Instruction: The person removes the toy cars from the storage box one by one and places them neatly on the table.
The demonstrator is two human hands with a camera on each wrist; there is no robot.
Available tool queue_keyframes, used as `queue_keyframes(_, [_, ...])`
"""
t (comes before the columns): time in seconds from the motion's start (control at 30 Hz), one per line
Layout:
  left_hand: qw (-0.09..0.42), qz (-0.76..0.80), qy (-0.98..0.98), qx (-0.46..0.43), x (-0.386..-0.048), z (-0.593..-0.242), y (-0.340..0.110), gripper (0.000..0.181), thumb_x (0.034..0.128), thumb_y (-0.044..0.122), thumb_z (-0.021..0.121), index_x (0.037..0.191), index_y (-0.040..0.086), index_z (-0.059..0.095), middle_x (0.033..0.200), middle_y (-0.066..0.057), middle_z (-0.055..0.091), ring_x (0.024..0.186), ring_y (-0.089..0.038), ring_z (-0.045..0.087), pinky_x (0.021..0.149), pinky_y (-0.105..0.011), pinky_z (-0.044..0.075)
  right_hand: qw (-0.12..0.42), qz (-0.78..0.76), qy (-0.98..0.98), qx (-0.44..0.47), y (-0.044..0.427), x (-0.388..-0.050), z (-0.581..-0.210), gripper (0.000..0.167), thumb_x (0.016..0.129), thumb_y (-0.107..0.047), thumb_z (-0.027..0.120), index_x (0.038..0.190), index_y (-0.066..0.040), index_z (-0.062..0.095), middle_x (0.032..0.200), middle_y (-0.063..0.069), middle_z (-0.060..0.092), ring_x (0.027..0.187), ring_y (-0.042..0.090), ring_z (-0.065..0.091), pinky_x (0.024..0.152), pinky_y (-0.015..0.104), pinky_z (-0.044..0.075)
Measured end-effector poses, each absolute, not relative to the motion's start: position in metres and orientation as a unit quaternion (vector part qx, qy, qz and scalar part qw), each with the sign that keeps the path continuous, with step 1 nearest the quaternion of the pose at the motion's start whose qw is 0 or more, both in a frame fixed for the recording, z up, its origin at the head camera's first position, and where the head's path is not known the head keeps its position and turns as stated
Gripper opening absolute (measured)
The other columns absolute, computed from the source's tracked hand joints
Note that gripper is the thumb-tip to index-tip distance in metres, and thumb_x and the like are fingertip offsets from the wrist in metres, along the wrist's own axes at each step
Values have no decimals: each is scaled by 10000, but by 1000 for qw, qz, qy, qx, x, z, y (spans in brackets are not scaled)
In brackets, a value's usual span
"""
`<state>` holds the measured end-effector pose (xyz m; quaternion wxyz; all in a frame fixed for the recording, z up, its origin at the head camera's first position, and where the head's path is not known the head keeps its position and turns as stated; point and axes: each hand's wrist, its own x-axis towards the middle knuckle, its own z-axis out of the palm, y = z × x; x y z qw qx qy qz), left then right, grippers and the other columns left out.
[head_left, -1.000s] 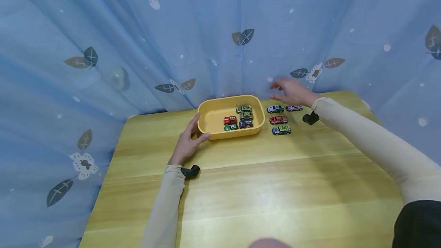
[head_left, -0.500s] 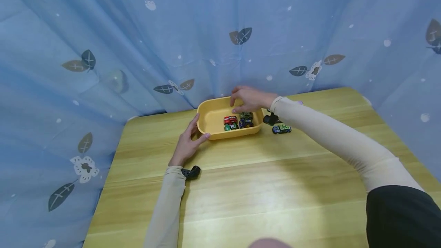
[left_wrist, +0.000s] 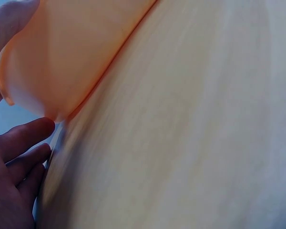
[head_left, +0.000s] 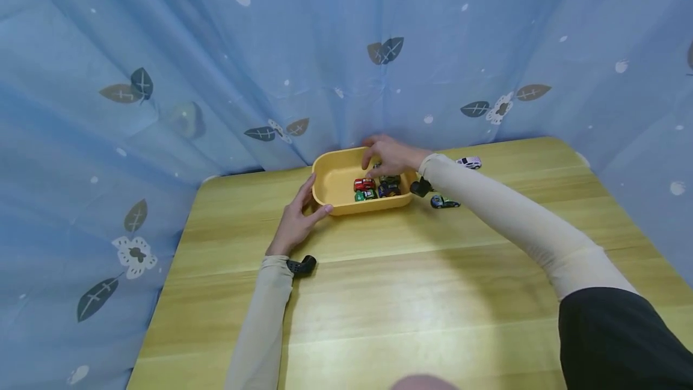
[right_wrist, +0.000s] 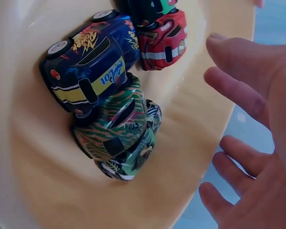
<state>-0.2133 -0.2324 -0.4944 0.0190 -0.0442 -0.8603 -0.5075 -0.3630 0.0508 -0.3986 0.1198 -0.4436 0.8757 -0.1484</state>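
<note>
Right hand [head_left: 391,154]: over the far side of the yellow tray [head_left: 337,185], at its right half. Grip moderately wide; the right wrist view shows the digits apart with nothing between them.

Left hand [head_left: 295,221]: at the tray's left end, thumb along the near side, index finger at the end wall. Grip spread around the corner, touching the tray only.

Toy cars: inside the tray, all to the right of its middle. Dark blue car [right_wrist: 93,59], striped car [right_wrist: 114,124] and camouflage car [right_wrist: 133,162] form a close row; red car [right_wrist: 164,43] and green car [right_wrist: 148,9] pair up beside it. On the bench [head_left: 379,294], outside the tray: a green-and-blue car [head_left: 445,201] just off the near right corner, a white car [head_left: 468,162] beyond the right forearm. The forearm covers the stretch between; cannot tell what lies under it.

Step in hand, as judged: working at the row by the far wall. Method notes: the left hand should brace the tray lightly, since a shove would probably jostle the row. Approach and leave vertically, so the fingertips clear the camouflage car and the rim. Wheels likely roll on the smooth floor; square any car against its neighbour gently, and release only once all wheels sit flat.
</note>
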Motion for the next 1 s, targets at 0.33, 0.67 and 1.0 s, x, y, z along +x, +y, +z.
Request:
queue_keyframes(0.33, [18, -509, -859, -54, -217, -494, -234, 946, 921, 550, 796, 1686, 420, 255, 1670, -107, 451, 1520, -312, 474, 1295, -547, 294, 137, -88, 896, -412, 42, -364, -401, 296, 930, -435, 825, 1141, -228, 831, 1720, 203, 318, 1585, 476, 257, 1214, 762, 248])
queue_keyframes(0.67, [16, -508, -859, -55, -215, -496, -233, 922, 933, 514, 797, 1679, 440, 261, 1650, -125, 479, 1511, -321, 485, 1293, -535, 305, 165, -47, 900, -401, 36, -366, -401, 323, 925, -485, 815, 1152, -256, 830, 1690, 204, 343, 1562, 455, 271, 1217, 716, 248])
queue_keyframes(1.0, [17, -499, -865, -51, -212, -494, -233, 931, 938, 526, 789, 1686, 431, 243, 1684, -98, 429, 1536, -299, 454, 1308, -536, 270, 177, -31, 910, -373, 23, -362, -400, 306, 919, -509, 815, 1121, -280, 837, 1659, 198, 383, 1564, 435, 252, 1212, 702, 191])
